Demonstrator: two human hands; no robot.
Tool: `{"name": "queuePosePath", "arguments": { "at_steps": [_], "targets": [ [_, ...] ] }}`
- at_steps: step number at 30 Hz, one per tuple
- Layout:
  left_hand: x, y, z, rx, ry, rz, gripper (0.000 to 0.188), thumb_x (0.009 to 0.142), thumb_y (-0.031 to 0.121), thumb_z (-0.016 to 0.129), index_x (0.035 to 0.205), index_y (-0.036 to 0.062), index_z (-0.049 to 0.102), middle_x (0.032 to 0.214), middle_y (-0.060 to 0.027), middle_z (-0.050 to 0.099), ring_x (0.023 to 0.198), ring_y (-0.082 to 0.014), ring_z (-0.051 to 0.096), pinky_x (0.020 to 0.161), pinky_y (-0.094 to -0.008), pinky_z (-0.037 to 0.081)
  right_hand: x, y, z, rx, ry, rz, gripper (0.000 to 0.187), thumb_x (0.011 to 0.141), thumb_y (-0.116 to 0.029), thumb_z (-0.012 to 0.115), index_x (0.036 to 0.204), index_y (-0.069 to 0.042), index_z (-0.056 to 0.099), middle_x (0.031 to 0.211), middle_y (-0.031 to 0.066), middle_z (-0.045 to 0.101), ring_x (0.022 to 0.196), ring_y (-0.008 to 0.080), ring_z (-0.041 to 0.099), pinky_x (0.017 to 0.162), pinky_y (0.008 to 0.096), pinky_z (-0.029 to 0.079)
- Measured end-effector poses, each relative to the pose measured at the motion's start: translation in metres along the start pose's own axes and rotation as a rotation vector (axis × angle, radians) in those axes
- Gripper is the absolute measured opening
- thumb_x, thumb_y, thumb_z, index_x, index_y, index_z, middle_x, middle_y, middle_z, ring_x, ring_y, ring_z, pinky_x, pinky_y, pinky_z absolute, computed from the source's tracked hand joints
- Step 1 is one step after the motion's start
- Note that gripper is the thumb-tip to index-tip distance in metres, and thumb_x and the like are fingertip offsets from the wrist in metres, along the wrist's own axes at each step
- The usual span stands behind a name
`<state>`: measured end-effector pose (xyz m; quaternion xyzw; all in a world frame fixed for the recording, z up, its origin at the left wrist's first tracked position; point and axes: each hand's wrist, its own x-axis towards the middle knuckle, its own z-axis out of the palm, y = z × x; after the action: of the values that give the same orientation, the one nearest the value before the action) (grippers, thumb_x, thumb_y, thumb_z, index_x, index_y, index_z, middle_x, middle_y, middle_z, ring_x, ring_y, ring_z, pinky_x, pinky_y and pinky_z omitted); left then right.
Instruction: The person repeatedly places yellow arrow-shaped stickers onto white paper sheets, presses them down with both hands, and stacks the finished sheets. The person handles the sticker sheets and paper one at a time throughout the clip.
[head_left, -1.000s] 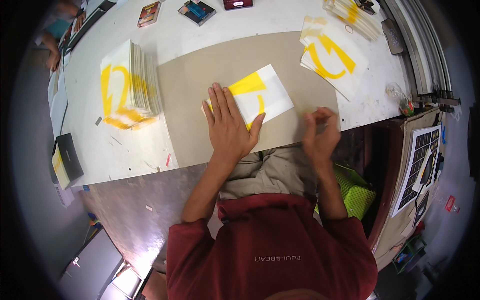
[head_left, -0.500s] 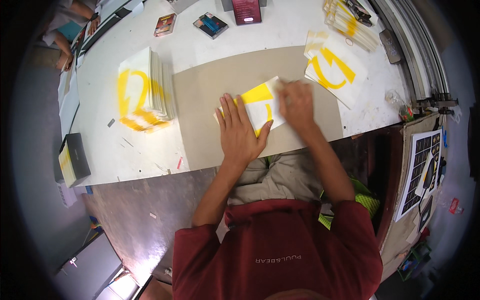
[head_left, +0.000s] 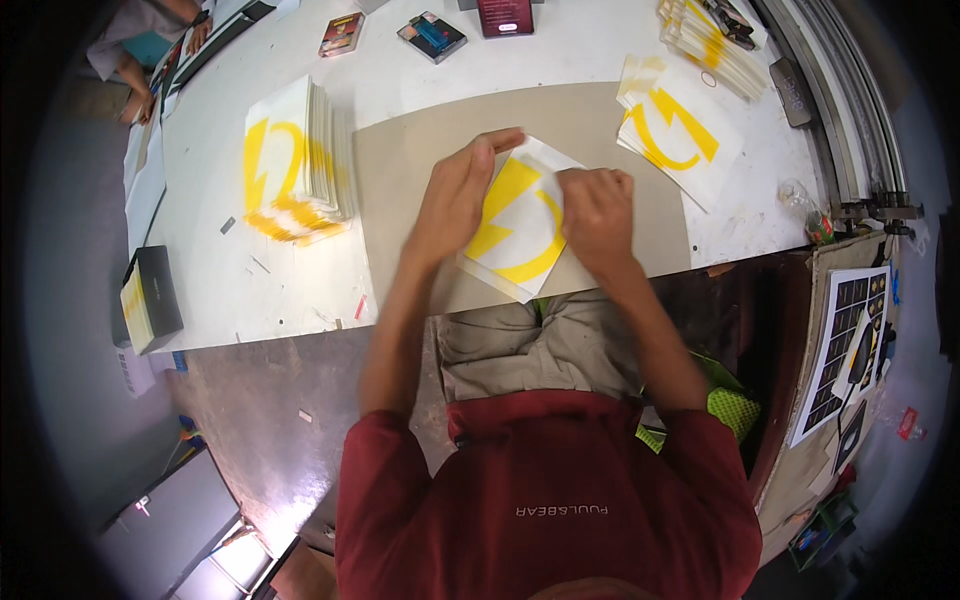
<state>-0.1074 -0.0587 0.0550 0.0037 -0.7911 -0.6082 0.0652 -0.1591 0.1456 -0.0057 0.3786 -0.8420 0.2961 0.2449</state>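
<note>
A white folded paper piece with a yellow printed design (head_left: 520,215) lies at a slant on the beige board (head_left: 400,150) in front of me. My left hand (head_left: 458,195) is tipped on its side along the paper's left edge. Its fingers are stretched out toward the top corner, and nothing is gripped in it. At the right edge, my right hand (head_left: 598,215) is curled closed against the paper. Whatever its fingers hold, if anything, is hidden from view.
To the left stands a thick stack of similar printed papers (head_left: 290,165). More of them lie loose (head_left: 672,135) at the right. A dark box (head_left: 158,295) sits at the left table edge, a phone (head_left: 507,15) at the back. Another person's hand (head_left: 200,38) rests at the far left.
The paper has turned, and more of its yellow design now shows. My left hand has lifted from lying flat on it and moved to its left edge. The right hand stays at the right side.
</note>
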Motion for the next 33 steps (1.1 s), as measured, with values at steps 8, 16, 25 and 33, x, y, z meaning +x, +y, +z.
{"name": "queuePosePath", "arguments": {
  "at_steps": [8, 16, 25, 33],
  "targets": [
    [0.031, -0.015, -0.014, 0.322, -0.495, -0.114, 0.065, 0.111, 0.051, 0.024, 0.134, 0.0073, 0.067, 0.139, -0.0232, 0.061, 0.128, -0.0423, 0.055, 0.127, -0.0427, 0.024, -0.023, -0.078, -0.004, 0.423, -0.209, -0.19, 0.013, 0.073, -0.006, 0.065, 0.086, -0.007, 0.069, 0.088, 0.0047, 0.069, 0.082, 0.0214, 0.062, 0.086, 0.045, 0.047],
    [0.007, -0.035, -0.014, 0.488, -0.52, 0.139, 0.045, 0.102, 0.028, 0.059, 0.144, 0.0116, 0.058, 0.156, -0.0145, 0.048, 0.149, -0.0283, 0.04, 0.127, -0.0559, 0.018, -0.05, -0.035, -0.052, 0.311, -0.32, -0.203, 0.021, 0.073, -0.004, 0.071, 0.094, -0.006, 0.07, 0.096, 0.0023, 0.07, 0.086, 0.0212, 0.064, 0.092, 0.0477, 0.045],
    [-0.031, -0.02, 0.01, 0.965, -0.272, 0.315, 0.052, 0.1, 0.036, 0.061, 0.149, 0.0196, 0.054, 0.163, -0.0147, 0.037, 0.153, -0.0371, 0.029, 0.124, -0.0597, 0.02, -0.068, -0.025, -0.09, 0.339, -0.298, -0.134, 0.027, 0.068, -0.001, 0.075, 0.094, -0.009, 0.072, 0.101, 0.0024, 0.071, 0.094, 0.0209, 0.067, 0.101, 0.0509, 0.042],
    [-0.025, -0.031, 0.038, 0.942, -0.276, 0.321, 0.057, 0.098, 0.048, 0.061, 0.15, 0.0251, 0.053, 0.161, -0.0169, 0.038, 0.15, -0.0409, 0.032, 0.122, -0.0625, 0.019, -0.081, -0.028, -0.081, 0.276, -0.257, -0.09, 0.025, 0.07, -0.005, 0.077, 0.094, -0.01, 0.072, 0.103, -0.0001, 0.067, 0.098, 0.0199, 0.065, 0.105, 0.0556, 0.041]
  ]
}}
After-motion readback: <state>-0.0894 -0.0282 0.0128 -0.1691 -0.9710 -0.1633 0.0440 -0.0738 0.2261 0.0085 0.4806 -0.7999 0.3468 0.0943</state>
